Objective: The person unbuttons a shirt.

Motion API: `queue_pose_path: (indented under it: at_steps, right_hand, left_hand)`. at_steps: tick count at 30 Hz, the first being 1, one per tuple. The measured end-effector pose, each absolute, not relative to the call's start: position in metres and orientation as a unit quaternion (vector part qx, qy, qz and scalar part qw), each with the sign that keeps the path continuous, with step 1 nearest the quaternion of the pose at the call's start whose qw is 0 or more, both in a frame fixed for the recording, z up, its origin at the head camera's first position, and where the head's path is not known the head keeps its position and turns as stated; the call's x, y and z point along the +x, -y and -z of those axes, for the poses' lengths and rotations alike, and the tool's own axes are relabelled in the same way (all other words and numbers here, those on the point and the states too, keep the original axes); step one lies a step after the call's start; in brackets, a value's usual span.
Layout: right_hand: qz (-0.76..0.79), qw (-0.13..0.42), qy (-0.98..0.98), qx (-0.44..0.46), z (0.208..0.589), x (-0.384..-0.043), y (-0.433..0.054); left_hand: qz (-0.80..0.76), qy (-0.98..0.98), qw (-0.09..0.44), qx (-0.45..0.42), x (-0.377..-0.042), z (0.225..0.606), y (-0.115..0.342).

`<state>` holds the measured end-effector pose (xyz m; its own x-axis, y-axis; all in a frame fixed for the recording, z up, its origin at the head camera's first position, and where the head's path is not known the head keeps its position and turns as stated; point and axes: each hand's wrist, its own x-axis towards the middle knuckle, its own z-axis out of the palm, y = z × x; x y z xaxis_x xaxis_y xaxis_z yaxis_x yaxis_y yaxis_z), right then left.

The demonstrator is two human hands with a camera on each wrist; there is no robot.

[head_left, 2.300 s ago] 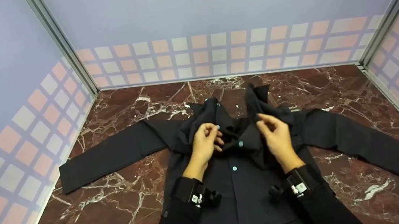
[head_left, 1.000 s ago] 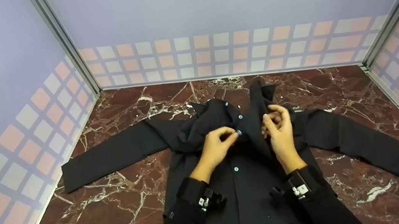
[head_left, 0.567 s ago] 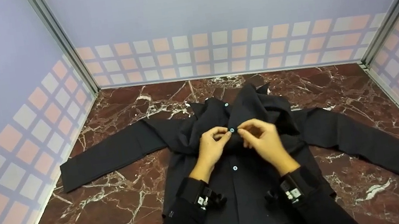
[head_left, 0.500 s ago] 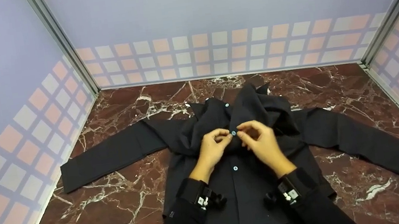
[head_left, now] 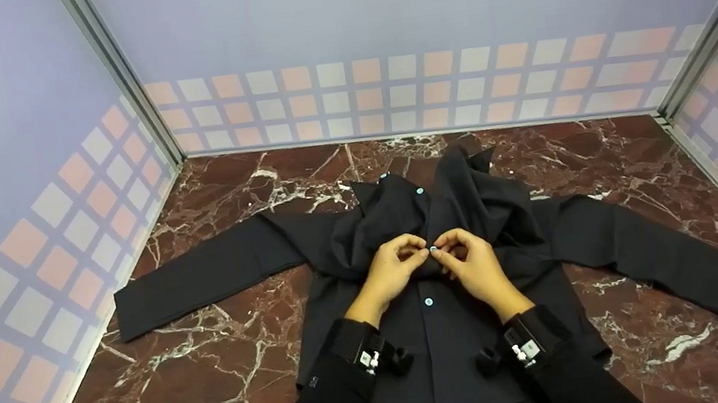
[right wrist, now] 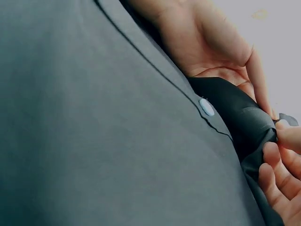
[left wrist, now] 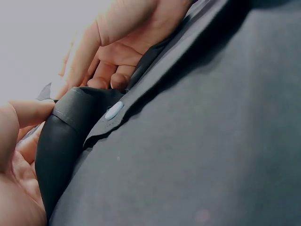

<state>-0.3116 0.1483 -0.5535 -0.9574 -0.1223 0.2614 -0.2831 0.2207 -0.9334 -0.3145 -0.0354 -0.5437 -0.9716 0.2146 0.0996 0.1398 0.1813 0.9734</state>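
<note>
A black button-up shirt (head_left: pixel 465 347) lies front up with its sleeves spread out. My left hand (head_left: pixel 388 274) and right hand (head_left: pixel 480 276) meet at its front, each pinching the cloth edge between thumb and forefinger. Between their fingertips shows a small light-blue button (head_left: pixel 433 249); whether it sits through a buttonhole I cannot tell. Just below the hands, another button (head_left: pixel 429 302) lies on the front strip, and both wrist views show a pale button (left wrist: pixel 114 110) beside the lifted fold. Higher up, one button (head_left: pixel 419 191) is at the bunched chest and one (head_left: pixel 385 176) near the collar.
The shirt lies on a dark red marbled tabletop (head_left: pixel 196 389). Its left sleeve (head_left: pixel 202 277) and right sleeve (head_left: pixel 688 276) reach out toward the sides. Purple patterned panels (head_left: pixel 336 24) wall in the back and both sides.
The hands, earlier apart on separate front edges, have come together at one button. The right-hand front panel has been drawn inward to the middle. Lately both hands sank slightly toward me.
</note>
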Motion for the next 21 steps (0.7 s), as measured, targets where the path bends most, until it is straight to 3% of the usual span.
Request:
queue_pose_path:
  at_steps: [21]
  right_hand:
    - [-0.599,0.057,0.789,0.123,0.5506,-0.3086,-0.1476]
  left_hand:
    - [-0.609,-0.784,0.027,0.113,-0.3153,0.5441,0.0351]
